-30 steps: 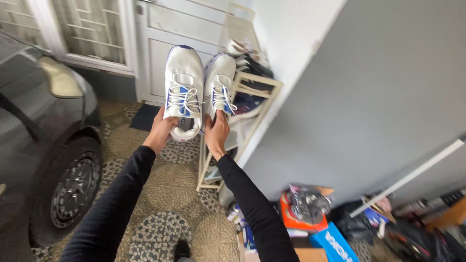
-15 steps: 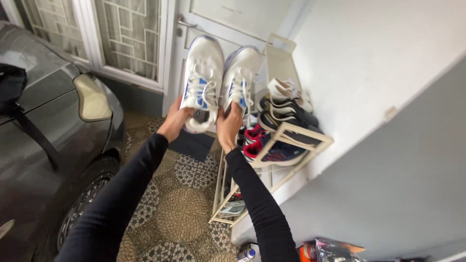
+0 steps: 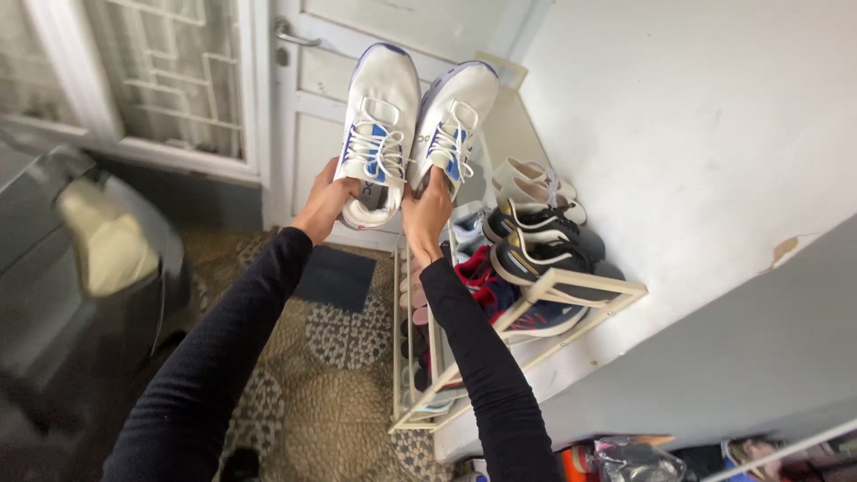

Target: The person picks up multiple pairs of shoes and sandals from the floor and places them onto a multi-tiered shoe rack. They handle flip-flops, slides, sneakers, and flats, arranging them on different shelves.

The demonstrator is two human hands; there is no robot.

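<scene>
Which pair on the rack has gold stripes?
The black pair on the top shelf of the rack. The cream pair behind it is plain, and the white-and-blue shoes are held in the left hand and right hand.

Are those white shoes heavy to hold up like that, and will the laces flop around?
Probably light: each hand, left hand and right hand, lifts one white shoe by its heel alone. The laces look loosely looped, so they would likely dangle. The shoe keeps its shape, so it seems fairly stiff.
</scene>
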